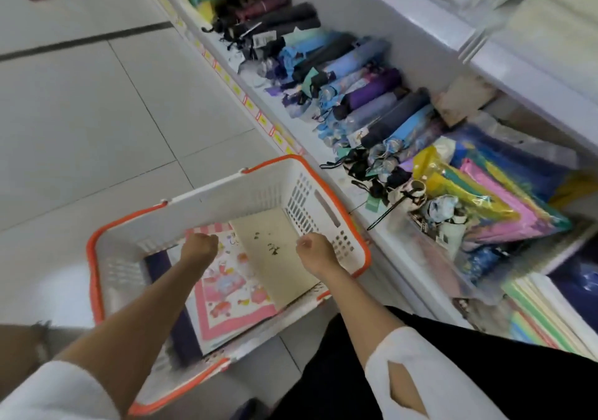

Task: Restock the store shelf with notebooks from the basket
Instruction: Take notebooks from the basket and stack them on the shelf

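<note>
A white basket with an orange rim (226,193) stands on the floor in front of the shelf. Inside lie a pink cartoon notebook (233,293), a cream notebook (278,257) and a dark purple one (158,262). Both my hands reach down into the basket. My left hand (199,246) hovers over the far edge of the pink notebook. My right hand (315,249) is over the right edge of the cream notebook. Their fingers point down and away from the camera, so I cannot see whether they grip anything.
The low white shelf (326,147) on the right holds a row of folded umbrellas (362,96) and plastic-wrapped packs (485,199). Stacked pastel notebooks (547,316) sit at the lower right. Tiled floor (97,112) stretches to the left. An upper shelf (485,47) overhangs.
</note>
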